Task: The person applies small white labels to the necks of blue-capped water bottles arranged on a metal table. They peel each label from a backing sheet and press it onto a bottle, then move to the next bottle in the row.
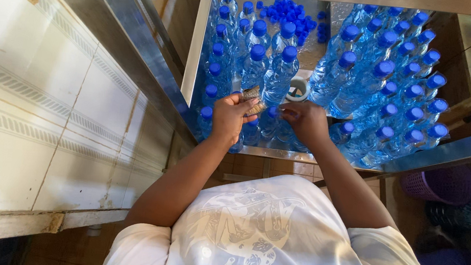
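Head view, looking straight down over the person's white shirt [272, 234] to a steel bench [279, 153] packed with clear water bottles.

Left hand [231, 116]: fingers curled shut around a small stack of brownish bands or labels [253, 99], the stack sticking out past the fingertips toward the bottles. What the strips are exactly is too small to tell.

Right hand [305, 121]: fingers pinched together over the neck of a bottle [274, 116] standing just between the two hands. Whether it grips the cap or a strip from the stack I cannot tell.

Beyond the hands: two upright clusters of blue-capped bottles, one straight ahead [257, 59], a larger one ahead and to the right [390, 78]. Between them, just past the right hand, a small white roll [298, 89]. Farther off, a heap of loose blue caps [287, 12].

Progress, judged: every bottle in view carries a cap, so capping looks finished. How many necks are banded cannot be read from here. A purple basket [440, 184] sits below the bench, right of the right arm.
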